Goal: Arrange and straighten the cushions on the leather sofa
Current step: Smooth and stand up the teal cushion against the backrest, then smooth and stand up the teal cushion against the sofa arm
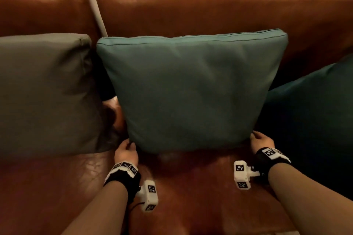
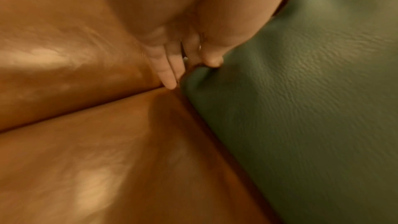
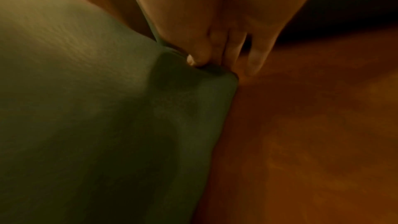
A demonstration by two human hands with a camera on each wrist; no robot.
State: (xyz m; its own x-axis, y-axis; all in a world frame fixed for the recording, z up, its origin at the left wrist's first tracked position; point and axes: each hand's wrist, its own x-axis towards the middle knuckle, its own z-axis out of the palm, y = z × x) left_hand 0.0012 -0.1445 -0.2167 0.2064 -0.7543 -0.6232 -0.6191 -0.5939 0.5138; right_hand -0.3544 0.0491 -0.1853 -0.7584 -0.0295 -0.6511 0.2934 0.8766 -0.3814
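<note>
**Head view: both hands on the lower corners of the teal cushion**

Head view shows the teal cushion (image 1: 189, 89) standing upright on the seat of the leather sofa (image 1: 210, 5), leaning on the backrest, centre frame. A grey cushion (image 1: 44, 91) sits at 9 o'clock of it, close but with a dark gap between; a darker teal cushion (image 1: 313, 112) lies at 3 o'clock, and its edge seems to touch or overlap.

The left hand (image 1: 126, 151) pinches the lower left corner, thumb on top and fingers (image 2: 169, 74) tucked beside and under it. The right hand (image 1: 260, 142) pinches the lower right corner the same way, as its wrist view confirms.

To do this step well, I judge both corners should be drawn evenly, so the bottom edge runs parallel to the seat front and the top seam stays level. Soft filling will likely sag if one corner leads.

Hard to make out: the gap at 9 o'clock holds something dark and unidentifiable. Both neighbouring cushions are cut off by the frame. Both wrist views are blurred, so how far the fingers reach beneath stays unclear.
</note>
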